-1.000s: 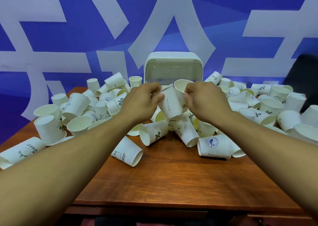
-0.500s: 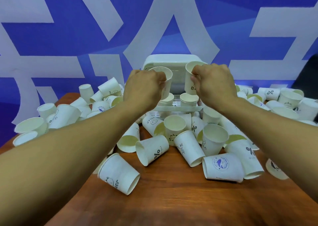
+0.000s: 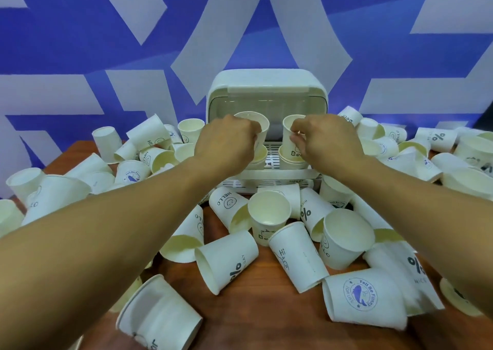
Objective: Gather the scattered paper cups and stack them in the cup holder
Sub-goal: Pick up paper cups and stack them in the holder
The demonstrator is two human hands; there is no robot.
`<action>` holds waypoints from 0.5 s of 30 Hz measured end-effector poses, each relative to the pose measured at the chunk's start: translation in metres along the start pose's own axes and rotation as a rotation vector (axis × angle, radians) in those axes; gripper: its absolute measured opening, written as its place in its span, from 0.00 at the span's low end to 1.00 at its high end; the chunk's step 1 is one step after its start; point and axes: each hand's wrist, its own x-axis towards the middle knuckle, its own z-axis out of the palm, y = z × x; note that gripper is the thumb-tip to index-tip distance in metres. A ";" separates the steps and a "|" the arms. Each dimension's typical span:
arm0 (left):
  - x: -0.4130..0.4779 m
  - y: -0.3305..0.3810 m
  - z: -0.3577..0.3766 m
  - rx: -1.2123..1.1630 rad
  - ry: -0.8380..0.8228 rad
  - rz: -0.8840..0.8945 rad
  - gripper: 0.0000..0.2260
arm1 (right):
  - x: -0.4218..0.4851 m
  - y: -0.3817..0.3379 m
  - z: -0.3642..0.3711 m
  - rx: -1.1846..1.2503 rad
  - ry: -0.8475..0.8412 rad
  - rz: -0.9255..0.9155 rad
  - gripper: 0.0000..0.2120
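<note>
Left hand and right hand each pinch one upright tapered white paper cup, left cup and right cup, over nested cups inside the rounded cream plastic cup holder, far centre of the wood-grain table.

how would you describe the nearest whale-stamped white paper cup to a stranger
From the white plastic cup holder, come to the brown wooden table's near right. That cup lies on its side; unlike the % cup and Hello cup beside it, it bears a round blue whale stamp.
</note>
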 end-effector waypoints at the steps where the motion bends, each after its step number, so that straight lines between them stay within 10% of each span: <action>1: 0.001 0.000 0.004 0.000 -0.028 0.009 0.09 | -0.002 0.000 0.004 0.002 -0.011 -0.010 0.10; 15: -0.002 0.004 0.033 -0.026 -0.314 0.025 0.12 | -0.010 -0.011 0.027 -0.032 -0.266 -0.091 0.05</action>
